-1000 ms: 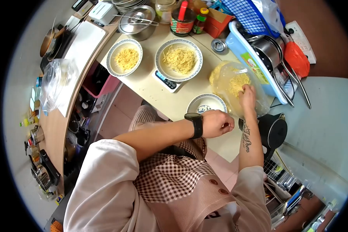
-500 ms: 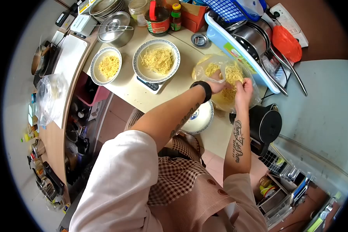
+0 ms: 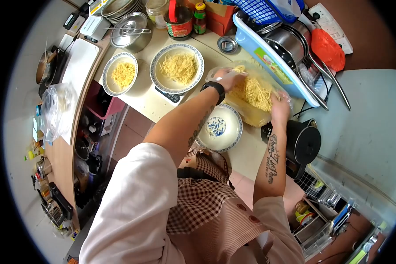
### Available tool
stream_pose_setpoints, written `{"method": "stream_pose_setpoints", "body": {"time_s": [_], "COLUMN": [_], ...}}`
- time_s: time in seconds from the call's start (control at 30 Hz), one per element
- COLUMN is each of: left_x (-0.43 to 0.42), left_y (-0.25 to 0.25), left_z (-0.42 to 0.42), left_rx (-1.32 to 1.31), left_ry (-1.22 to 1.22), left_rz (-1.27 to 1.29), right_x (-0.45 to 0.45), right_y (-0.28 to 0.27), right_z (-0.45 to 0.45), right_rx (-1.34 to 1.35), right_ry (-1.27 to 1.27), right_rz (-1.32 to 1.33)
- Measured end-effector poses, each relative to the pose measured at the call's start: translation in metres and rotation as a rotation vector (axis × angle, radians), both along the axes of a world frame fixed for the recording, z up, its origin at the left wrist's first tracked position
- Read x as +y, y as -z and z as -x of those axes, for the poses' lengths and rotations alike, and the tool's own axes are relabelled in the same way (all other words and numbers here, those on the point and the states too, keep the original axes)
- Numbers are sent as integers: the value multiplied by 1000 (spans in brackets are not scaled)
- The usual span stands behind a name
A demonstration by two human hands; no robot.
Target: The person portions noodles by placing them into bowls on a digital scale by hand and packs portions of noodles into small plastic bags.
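Observation:
A clear plastic bag of yellow noodles lies on the counter with its mouth spread wide. My left hand, a black band on its wrist, is closed on the bag's left side, its fingertips partly hidden by plastic and noodles. At the opposite edge, my right hand grips the plastic. Just below the bag sits a bowl with a blue pattern at its bottom and a few scraps in it. Farther left, a bowl of noodles rests on a kitchen scale, beside a smaller bowl of noodles.
A light-blue basin full of pots and utensils borders the bag at the back. A black kettle stands close to my right forearm. Behind the bowls are a lidded steel pot, a sauce jar and a small metal tin.
My left hand has come out of the noodles and moved left to the bag's side. The bag's mouth is spread wider, showing more noodles, and the patterned bowl is more exposed.

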State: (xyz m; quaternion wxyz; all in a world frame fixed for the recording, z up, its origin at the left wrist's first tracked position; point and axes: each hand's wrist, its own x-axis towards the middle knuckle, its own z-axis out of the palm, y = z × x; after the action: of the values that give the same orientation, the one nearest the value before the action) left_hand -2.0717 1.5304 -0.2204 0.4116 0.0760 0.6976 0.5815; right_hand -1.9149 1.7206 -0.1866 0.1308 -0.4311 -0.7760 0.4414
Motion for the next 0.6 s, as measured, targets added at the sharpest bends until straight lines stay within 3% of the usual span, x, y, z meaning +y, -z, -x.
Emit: {"method": "stream_pose_setpoints", "body": {"time_s": [0.07,0.13,0.27,0.37,0.47,0.5,0.6], "left_x": [-7,-7,2,-1,-22,-7,-16], "left_y": [-21,-5,23,57,-33,17,-51], "left_z": [-5,-7,1,0,-12,-16,-44], "left_rx": [-74,-115,40,238,353,276,901], "left_ry": [-278,-527,-665,-549,-13,-42,105], "left_rz": [-31,-124,226,-12,122,16,296], "right_x": [-8,2,9,2,-15,-22,-39], "right_y": [-28,-29,-21,-16,-24,-28,-41], "right_z": [-3,-4,-1,-4,9,10,16], "right_rx": [-426,-574,-732,-462,127,200,399], "right_ry": [-267,-298,-313,-331,-117,-115,-129], "right_rz": [-469,-359,-292,-501,254,336,591]}}
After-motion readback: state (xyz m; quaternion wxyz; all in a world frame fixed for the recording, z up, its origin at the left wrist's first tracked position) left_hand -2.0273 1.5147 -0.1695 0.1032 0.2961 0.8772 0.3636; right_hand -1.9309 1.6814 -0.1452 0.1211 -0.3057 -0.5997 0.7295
